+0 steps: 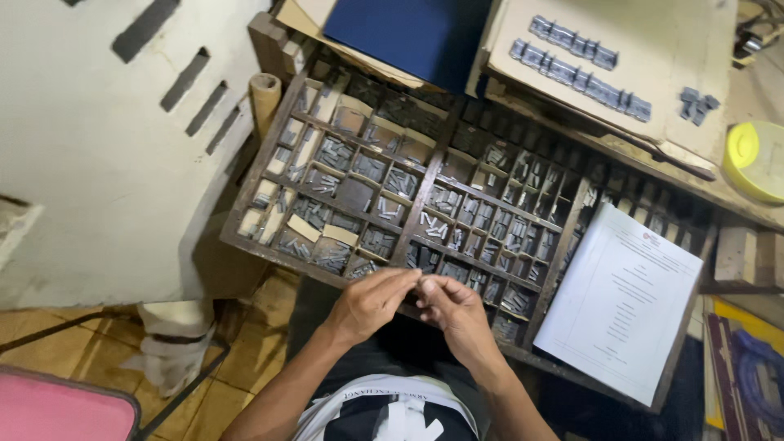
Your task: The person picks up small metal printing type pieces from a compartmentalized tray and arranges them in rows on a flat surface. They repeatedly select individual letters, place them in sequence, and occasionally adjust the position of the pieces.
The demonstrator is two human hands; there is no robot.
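Over the near edge of the type case point(269, 155) I see both hands meeting, fingertips together. My left hand point(371, 300) is pinched narrow, thumb against forefinger, and the right hand point(452, 309) is curled the same way, its fingertips touching the left's. Something tiny sits between them; I take it for a piece of metal type point(423, 283), though it is too small to be sure. The case is a dark wooden tray split into many small compartments, most holding grey type. On the case's right part lies a white printed sheet point(625, 302), tilted. Beyond the case's far edge rests a blue book point(408, 33), and beside that a pale board point(653, 49) carrying two rows of set type point(580, 69). Right of the case, past that board, a yellow lid point(755, 159) shows.
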